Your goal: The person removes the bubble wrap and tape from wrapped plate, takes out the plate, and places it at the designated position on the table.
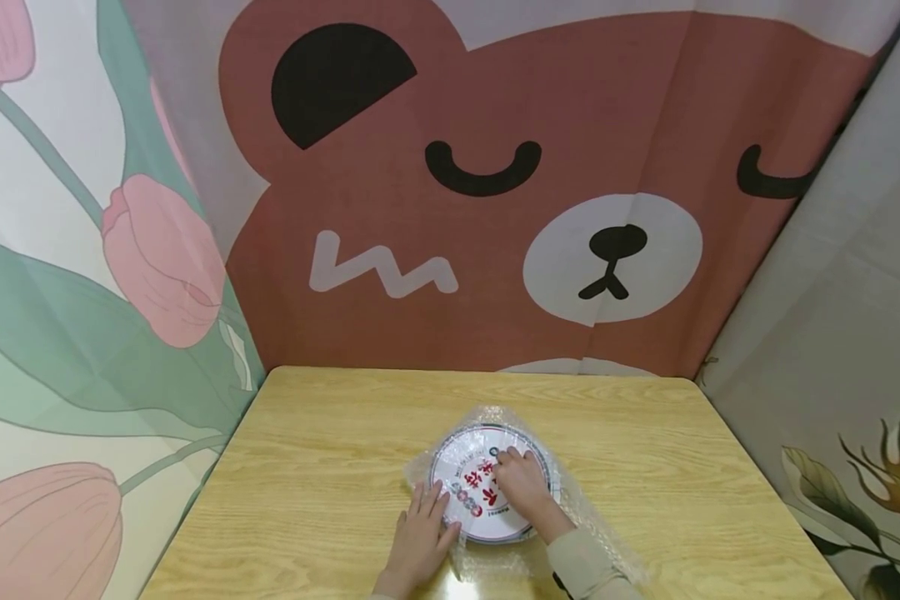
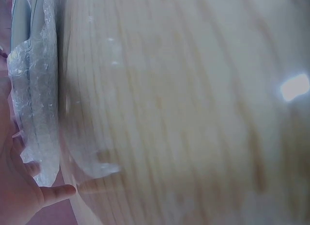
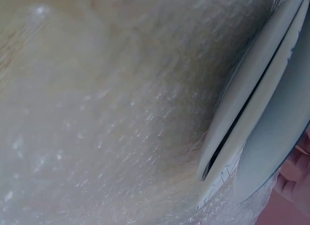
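A stack of round white plates (image 1: 480, 525) rests on bubble wrap (image 1: 592, 533). The top plate's face carries red characters and a dark rim line. My left hand (image 1: 416, 533) lies at the stack's lower left edge, fingers extended, touching the wrap there. In the left wrist view its thumb (image 2: 58, 193) sticks out straight beside the wrapped edge. Over the top plate is my right hand (image 1: 523, 485), its fingers bent toward the printed face; I cannot tell if they pinch anything. Several stacked plate edges (image 3: 252, 99) show uncovered in the right wrist view.
The light wood-grain table (image 1: 330, 442) extends around the stack. A bear-print curtain (image 1: 390, 333) hangs behind its far edge. Flower-print cloths hang on the left (image 1: 172, 258) and on the right (image 1: 817, 350). Bubble wrap spreads toward the table's near right.
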Available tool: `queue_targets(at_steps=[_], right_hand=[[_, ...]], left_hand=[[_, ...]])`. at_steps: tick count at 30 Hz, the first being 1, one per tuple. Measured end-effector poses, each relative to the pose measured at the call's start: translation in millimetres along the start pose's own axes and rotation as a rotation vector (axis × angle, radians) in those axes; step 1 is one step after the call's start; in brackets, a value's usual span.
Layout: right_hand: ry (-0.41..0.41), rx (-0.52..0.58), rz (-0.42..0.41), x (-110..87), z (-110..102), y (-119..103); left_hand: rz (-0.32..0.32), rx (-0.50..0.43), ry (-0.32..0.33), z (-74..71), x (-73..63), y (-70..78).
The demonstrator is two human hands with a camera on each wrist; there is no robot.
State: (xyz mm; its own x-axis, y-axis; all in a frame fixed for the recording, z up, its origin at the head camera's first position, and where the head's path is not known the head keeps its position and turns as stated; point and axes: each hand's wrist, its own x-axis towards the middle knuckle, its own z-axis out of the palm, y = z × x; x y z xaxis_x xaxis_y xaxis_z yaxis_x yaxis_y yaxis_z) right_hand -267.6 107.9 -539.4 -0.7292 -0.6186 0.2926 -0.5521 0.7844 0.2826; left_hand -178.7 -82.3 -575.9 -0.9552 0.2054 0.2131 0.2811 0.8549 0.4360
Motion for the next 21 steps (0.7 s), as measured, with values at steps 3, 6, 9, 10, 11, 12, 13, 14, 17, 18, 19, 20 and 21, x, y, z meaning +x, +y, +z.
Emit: queue_targets(at_steps=[3,6,9,10,11,12,13,14,17,18,19,20,21], right_hand=[[0.004,0.002,0.003,0.3,0.1,-0.1],[0.010,-0.001,0.004,0.6,0.0,-0.4],[0.018,-0.006,0.004,0.5,0.1,-0.8],[0.019,-0.007,0.004,0.4,0.2,-0.9],[0.021,-0.006,0.004,0.5,0.4,-0.9],[0.022,-0.006,0.005,0.6,0.4,-1.0],[0.023,-0.003,0.006,0.8,0.5,-0.9],[0.023,0.001,0.007,0.9,0.5,-0.8],[0.023,0.010,0.009,1.2,0.6,-0.4],[0.022,0.012,0.010,1.2,0.6,-0.3],[0.023,0.013,0.010,1.2,0.7,-0.1],[0.023,0.013,0.009,1.3,0.8,0.0],[0.024,0.013,0.009,1.3,0.7,0.1]], left_hand=[[-0.001,-0.005,-0.002,-1.8,-0.5,1.1],[-0.001,-0.010,-0.001,-3.3,-0.8,2.0],[-0.003,-0.010,0.000,-3.0,-1.1,2.1],[-0.004,-0.010,0.000,-2.8,-1.0,2.0],[-0.004,-0.009,0.001,-2.6,-1.0,2.0],[-0.002,-0.008,0.003,-2.5,-1.1,1.9],[-0.001,-0.007,0.005,-2.1,-1.0,1.7],[0.003,-0.007,0.009,-2.2,-1.0,1.7],[0.014,-0.006,0.025,-1.9,-1.2,1.5],[0.019,-0.006,0.030,-1.7,-1.2,1.5],[0.019,-0.006,0.031,-1.7,-1.3,1.5],[0.020,-0.007,0.033,-2.0,-1.3,1.8],[0.017,-0.006,0.030,-1.9,-1.3,1.8]])
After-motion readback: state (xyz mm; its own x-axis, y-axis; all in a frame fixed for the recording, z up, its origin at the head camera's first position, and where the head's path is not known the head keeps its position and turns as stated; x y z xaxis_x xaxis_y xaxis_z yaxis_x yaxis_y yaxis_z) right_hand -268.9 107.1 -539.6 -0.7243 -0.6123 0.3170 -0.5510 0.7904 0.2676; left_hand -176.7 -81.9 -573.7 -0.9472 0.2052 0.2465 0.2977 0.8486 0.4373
